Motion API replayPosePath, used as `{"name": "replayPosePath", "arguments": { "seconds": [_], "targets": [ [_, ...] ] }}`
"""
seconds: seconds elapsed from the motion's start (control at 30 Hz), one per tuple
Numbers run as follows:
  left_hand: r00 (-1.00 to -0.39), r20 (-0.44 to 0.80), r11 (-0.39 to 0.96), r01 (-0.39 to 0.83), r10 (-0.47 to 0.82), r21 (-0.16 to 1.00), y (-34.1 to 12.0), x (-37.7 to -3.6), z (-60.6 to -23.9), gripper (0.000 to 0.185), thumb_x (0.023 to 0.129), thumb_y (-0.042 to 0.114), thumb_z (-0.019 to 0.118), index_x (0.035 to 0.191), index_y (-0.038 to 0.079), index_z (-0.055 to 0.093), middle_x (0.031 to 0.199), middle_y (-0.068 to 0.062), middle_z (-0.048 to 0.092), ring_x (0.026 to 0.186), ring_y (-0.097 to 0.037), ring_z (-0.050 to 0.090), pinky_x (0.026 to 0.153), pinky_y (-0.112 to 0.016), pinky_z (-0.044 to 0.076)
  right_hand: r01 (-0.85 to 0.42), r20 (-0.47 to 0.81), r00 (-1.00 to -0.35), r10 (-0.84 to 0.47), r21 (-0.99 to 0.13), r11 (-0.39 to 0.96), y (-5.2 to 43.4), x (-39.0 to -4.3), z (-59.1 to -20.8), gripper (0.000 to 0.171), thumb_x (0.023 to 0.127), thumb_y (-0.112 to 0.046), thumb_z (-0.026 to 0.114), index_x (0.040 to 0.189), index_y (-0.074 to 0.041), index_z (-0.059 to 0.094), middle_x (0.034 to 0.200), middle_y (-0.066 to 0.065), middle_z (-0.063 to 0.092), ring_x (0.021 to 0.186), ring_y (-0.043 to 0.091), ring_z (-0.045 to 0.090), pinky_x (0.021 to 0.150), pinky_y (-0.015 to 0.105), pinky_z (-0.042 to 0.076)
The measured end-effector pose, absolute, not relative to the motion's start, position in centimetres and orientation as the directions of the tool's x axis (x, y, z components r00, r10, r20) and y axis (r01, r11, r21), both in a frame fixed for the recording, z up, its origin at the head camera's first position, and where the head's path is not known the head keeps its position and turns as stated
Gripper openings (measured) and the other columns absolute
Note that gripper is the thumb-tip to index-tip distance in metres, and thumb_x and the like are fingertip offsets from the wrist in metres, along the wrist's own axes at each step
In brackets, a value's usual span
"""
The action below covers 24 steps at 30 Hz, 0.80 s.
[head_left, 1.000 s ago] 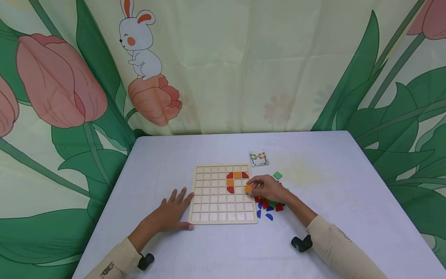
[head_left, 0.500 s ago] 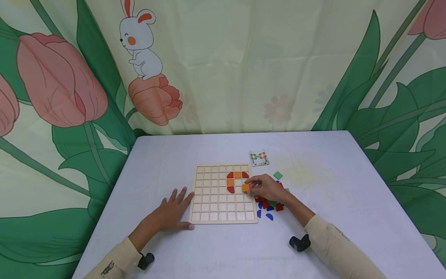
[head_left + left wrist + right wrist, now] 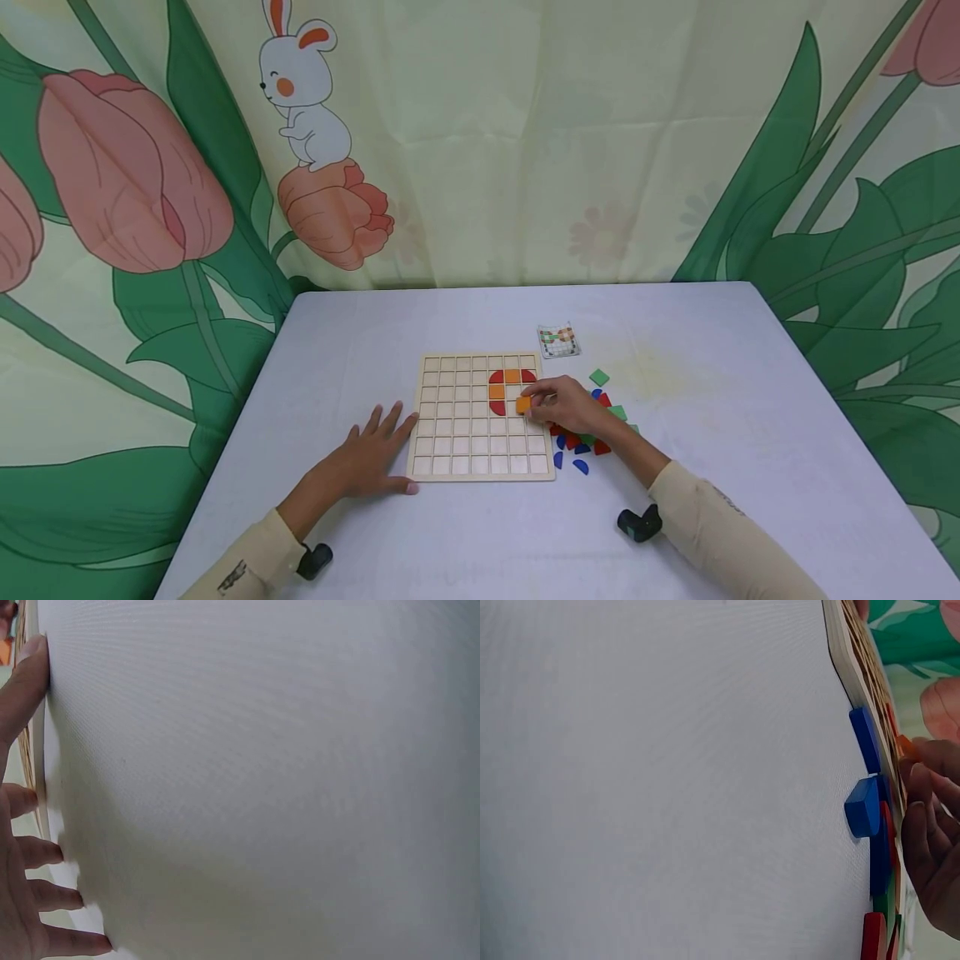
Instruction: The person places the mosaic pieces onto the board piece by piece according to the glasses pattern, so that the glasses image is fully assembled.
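A wooden grid board (image 3: pixel 459 417) lies flat on the white table (image 3: pixel 465 325). Red half-round pieces and orange squares (image 3: pixel 504 384) sit in its upper right cells. My right hand (image 3: pixel 564 405) pinches an orange square tile (image 3: pixel 522 404) over the board's right part, beside a red half-round piece. My left hand (image 3: pixel 367 454) rests flat on the table, fingers spread, its fingertips and thumb against the board's left edge (image 3: pixel 34 742). In the right wrist view the fingers (image 3: pixel 930 847) curl by the board's edge (image 3: pixel 855 671), with blue pieces (image 3: pixel 864 806) close by.
A heap of loose red, blue and green pieces (image 3: pixel 588 437) lies right of the board, under my right forearm. A green square (image 3: pixel 598 377) lies apart. A small pattern card (image 3: pixel 558 340) sits beyond the board. A flower-print curtain hangs behind.
My right hand has carried the orange tile a little leftward, from the board's right edge further over its cells. The left hand has stayed still.
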<state>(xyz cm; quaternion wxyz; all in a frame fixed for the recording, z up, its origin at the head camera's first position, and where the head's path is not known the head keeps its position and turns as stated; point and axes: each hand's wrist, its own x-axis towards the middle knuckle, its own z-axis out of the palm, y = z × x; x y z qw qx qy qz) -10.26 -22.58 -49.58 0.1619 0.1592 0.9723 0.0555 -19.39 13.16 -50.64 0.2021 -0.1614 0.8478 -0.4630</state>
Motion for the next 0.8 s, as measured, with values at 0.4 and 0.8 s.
{"name": "replayPosePath", "arguments": {
  "seconds": [0.4, 0.8],
  "targets": [
    [-0.897, -0.291, 0.942, 0.296, 0.332, 0.16, -22.6, -10.3, -49.6, 0.109, 0.076, 0.071, 0.072, 0.16, 0.019, 0.027, 0.167, -0.018, 0.019, 0.151, -0.051, 0.017, 0.107, -0.074, 0.031, -0.064, -0.205, -0.878, -0.433, -0.845, 0.53, 12.4, -19.7, -50.7, 0.032, 0.089, -0.012, 0.075, 0.12, -0.009, 0.072, 0.089, 0.005, 0.061, 0.066, 0.017, 0.059, 0.06, 0.024, 0.05],
    [-0.896, -0.295, 0.942, 0.295, 0.332, 0.162, -22.6, -10.2, -49.5, 0.11, 0.075, 0.071, 0.072, 0.16, 0.018, 0.026, 0.167, -0.018, 0.018, 0.151, -0.051, 0.017, 0.107, -0.074, 0.031, -0.155, -0.176, -0.866, -0.468, -0.795, 0.586, 11.8, -19.7, -50.3, 0.031, 0.088, -0.018, 0.078, 0.117, -0.008, 0.073, 0.08, 0.001, 0.06, 0.07, 0.016, 0.055, 0.059, 0.022, 0.044]
  ]
}}
